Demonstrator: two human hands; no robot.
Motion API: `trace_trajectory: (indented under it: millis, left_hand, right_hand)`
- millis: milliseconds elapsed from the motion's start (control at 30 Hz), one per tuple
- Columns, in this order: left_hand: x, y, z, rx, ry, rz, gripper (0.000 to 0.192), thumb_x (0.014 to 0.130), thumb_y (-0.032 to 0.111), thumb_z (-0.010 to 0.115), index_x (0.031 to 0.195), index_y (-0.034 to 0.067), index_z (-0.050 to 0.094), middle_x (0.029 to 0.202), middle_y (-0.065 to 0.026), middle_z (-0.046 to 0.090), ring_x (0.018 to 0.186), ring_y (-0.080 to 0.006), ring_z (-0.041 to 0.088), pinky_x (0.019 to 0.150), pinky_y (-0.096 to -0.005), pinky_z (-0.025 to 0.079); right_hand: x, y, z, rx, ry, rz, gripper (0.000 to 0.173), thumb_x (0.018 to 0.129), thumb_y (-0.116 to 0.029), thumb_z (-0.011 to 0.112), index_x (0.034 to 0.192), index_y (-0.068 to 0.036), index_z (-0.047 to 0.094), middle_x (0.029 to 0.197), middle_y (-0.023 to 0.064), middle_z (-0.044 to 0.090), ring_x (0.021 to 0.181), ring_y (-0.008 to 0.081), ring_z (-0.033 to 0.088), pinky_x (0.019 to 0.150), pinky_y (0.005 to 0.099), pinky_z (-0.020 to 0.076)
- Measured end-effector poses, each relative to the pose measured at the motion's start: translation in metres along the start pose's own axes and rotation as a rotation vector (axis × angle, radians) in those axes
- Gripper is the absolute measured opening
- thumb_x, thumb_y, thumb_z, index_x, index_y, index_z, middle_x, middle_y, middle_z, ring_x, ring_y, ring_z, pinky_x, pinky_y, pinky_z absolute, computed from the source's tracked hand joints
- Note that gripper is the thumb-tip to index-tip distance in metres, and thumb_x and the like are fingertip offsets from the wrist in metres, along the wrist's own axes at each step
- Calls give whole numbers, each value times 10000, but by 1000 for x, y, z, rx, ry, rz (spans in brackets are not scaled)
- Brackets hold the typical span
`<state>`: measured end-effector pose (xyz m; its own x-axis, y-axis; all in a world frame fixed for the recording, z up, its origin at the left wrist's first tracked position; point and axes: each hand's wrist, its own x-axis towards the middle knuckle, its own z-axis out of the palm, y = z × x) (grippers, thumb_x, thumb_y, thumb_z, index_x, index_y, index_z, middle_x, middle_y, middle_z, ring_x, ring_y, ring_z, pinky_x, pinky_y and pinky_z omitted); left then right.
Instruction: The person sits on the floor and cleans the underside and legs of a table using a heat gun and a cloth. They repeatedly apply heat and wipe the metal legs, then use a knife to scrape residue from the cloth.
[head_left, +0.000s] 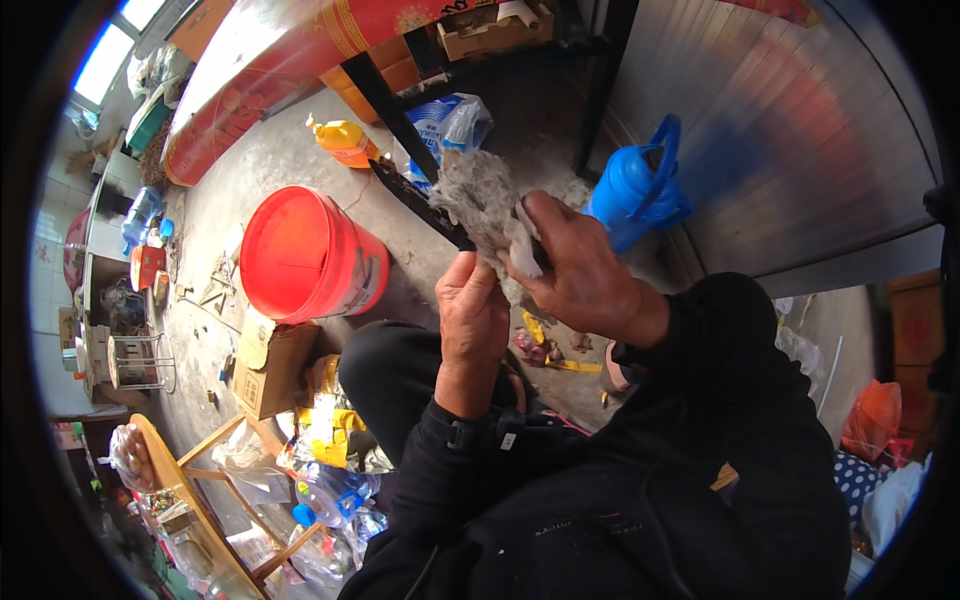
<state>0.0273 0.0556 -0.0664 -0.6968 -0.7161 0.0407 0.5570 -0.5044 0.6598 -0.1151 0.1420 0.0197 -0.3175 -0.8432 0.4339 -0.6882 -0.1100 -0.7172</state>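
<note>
My left hand (471, 319) grips the near end of a long, dark, narrow strip (420, 204) between thumb and fingers. Its surface looks rough, and whether it is a blade cannot be made out. A grey-white wad of matted fibre, perhaps an old rag (480, 196), is held by my right hand (589, 266). The wad covers the right side of the strip close to my left fingertips. Both hands are near each other above the concrete floor (420, 262), in front of my knees. My right palm and part of the wad's underside are hidden.
Left of my hands stands a red plastic bucket (289, 251), with a cardboard box (274, 367) by it. A yellow bottle (345, 142), a blue-and-white plastic bag (442, 124) and a blue vacuum flask (634, 187) stand beyond. A red-covered table (255, 97) rises at the back; a wooden stool (176, 480) is lower left.
</note>
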Motion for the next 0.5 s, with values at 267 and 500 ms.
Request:
trace_trajectory:
  millis: [267,500]
  left_hand:
    - [1,4,-7,-38,21,-85,258,1151,165,583,1327,-5,664,1316,-129,731,1220,-265,711,1056,-462,585]
    - [6,-2,-5,-99,95,-51,319,1149,157,587,1413,-19,621,1327,-129,724,1231,-265,708,1079,-429,577]
  right_hand:
    - [-13,10,-6,-155,-79,17,378,892,-99,797,1156,-5,544,956,248,696,858,486,703,704,539,539]
    - [-12,9,-15,67,-42,12,327,898,-99,790,1080,-17,530,895,252,671,824,503,681,686,551,531]
